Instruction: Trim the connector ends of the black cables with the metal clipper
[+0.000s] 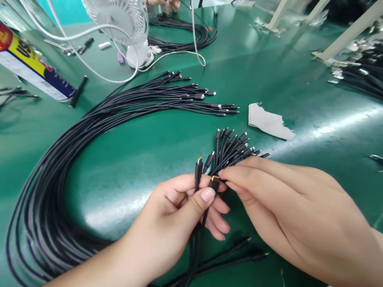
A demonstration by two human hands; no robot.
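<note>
My left hand (185, 211) is closed on black USB cables (196, 247), the thumb pressing one against the index finger. Two of their connectors point up, a slim USB plug (198, 169) and a wider USB plug (214, 182) with an orange inside. My right hand (278, 203) pinches beside the wider plug; what its fingertips grip is mostly hidden, with only a small dark bit showing. Just beyond both hands, a bunch of black cable ends (229, 149) fans out on the green table (134, 159). Two more cable ends (251, 255) lie below my right hand.
A thick curved bundle of black cables (38, 207) fills the left side. Behind it stand a white fan (119, 22) with a looping white cord and a tilted spray can (36, 67). A torn pale scrap (269, 121) lies right of centre. More cables (365, 79) lie far right.
</note>
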